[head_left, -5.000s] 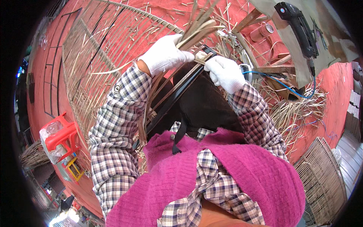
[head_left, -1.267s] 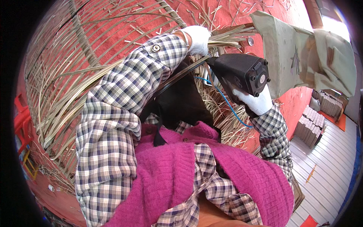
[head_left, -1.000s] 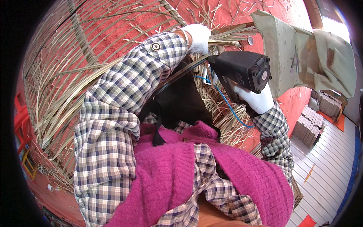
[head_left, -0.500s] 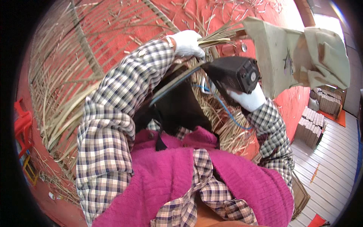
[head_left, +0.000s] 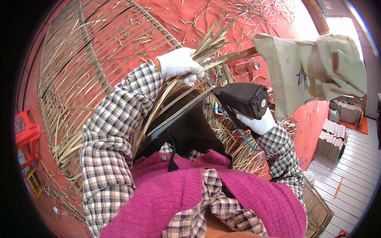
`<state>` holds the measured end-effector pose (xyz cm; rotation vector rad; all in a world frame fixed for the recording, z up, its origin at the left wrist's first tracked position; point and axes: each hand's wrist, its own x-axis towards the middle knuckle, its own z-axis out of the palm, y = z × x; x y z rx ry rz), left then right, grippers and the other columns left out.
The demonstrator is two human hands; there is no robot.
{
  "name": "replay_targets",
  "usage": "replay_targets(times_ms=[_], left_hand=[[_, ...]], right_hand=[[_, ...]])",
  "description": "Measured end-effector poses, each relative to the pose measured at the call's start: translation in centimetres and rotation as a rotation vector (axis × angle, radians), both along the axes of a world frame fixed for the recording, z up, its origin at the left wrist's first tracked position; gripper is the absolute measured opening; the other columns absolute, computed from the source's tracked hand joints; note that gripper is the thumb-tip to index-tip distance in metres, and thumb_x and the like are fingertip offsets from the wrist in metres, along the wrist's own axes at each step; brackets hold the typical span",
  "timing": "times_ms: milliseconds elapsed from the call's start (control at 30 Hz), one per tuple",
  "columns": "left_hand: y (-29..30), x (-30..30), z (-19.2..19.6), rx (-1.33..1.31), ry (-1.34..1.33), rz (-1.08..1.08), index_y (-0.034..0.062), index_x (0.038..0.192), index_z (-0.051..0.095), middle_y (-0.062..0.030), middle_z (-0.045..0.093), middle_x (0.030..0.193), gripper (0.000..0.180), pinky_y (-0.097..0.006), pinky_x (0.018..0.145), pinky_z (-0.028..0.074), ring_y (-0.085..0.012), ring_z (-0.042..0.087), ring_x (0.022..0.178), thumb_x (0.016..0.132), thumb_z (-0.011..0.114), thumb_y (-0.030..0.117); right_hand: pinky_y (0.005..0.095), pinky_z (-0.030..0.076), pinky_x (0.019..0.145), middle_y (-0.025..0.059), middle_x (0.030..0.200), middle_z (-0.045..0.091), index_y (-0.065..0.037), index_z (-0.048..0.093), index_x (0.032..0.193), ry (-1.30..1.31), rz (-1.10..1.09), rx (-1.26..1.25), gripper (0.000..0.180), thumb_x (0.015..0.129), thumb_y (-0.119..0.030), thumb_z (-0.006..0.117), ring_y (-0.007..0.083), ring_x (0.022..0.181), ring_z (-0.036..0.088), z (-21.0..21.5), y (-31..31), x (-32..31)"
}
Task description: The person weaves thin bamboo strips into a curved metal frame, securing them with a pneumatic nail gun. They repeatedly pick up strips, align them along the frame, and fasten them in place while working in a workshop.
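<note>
My left hand (head_left: pixel 180 64), in a white glove, is closed around a bunch of pale wicker strips (head_left: pixel 210 47). The strips fan out beyond the fingers, and some trail back toward my lap. In a white glove too, my right hand (head_left: pixel 260 122) grips the handle of a black air nailer (head_left: pixel 243 97). A blue air hose (head_left: pixel 243 134) runs by it. The nailer's nose lies close to the end of a thin bluish bar (head_left: pixel 174 120) slanting across my lap; I cannot tell whether they touch. A dark cloth (head_left: pixel 186 133) covers my lap.
A large open wicker frame (head_left: pixel 90 57) spreads over the red floor covering at the left. Beyond my right hand stand a red can (head_left: pixel 244 66) and a draped pale cloth (head_left: pixel 283 75). A red stool (head_left: pixel 27 137) is far left; grey stacks (head_left: pixel 331 139) stand right.
My left hand has moved left and closer to me with the strips, which now fan out more upright. The nailer has come slightly nearer my body. The view has shifted a little.
</note>
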<state>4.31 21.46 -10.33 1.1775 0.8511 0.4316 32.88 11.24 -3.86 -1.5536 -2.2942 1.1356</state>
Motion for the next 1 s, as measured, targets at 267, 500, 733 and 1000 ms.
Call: replay_targets(times_ms=[267,500,733,1000], left_hand=[[0.3,-0.1,-1.0,0.540,0.406,-0.117,-0.0011,0.094,0.066,-0.0104,0.066,0.076,0.039,-0.033,0.062,0.047,-0.0198,0.060,0.064,0.074,0.074,0.032],[0.2,-0.1,-0.4,0.525,0.487,-0.318,0.0025,0.094,0.067,-0.0121,0.064,0.072,0.030,-0.034,0.066,0.047,-0.0198,0.060,0.068,0.076,0.068,0.026],[1.5,2.1,-0.8,0.539,0.584,-0.463,0.0008,0.087,0.067,-0.0139,0.061,0.064,0.028,-0.036,0.059,0.046,-0.0222,0.059,0.059,0.074,0.066,0.026],[4.1,1.8,0.5,0.741,0.745,-0.497,0.0007,0.083,0.067,-0.0146,0.062,0.065,0.028,-0.037,0.062,0.049,-0.0270,0.062,0.061,0.071,0.066,0.026]], right_hand=[[0.0381,0.044,0.094,0.0139,0.116,0.058,-0.003,0.055,0.118,-0.041,0.064,0.071,0.046,0.076,-0.014,0.068,0.0304,0.107,0.055,-0.2,-0.8,0.8],[0.0394,0.045,0.093,0.0142,0.115,0.059,-0.003,0.055,0.118,0.019,0.020,0.047,0.046,0.075,-0.014,0.070,0.0305,0.106,0.056,-0.3,-1.1,0.6],[0.0360,0.046,0.091,0.0127,0.114,0.059,-0.002,0.055,0.118,0.153,-0.279,-0.221,0.047,0.075,-0.008,0.071,0.0245,0.104,0.057,1.2,-2.5,0.8],[0.0407,0.044,0.093,0.0132,0.116,0.059,-0.006,0.058,0.117,0.008,-0.032,0.040,0.045,0.074,-0.013,0.069,0.0309,0.108,0.055,2.6,-3.3,0.4]])
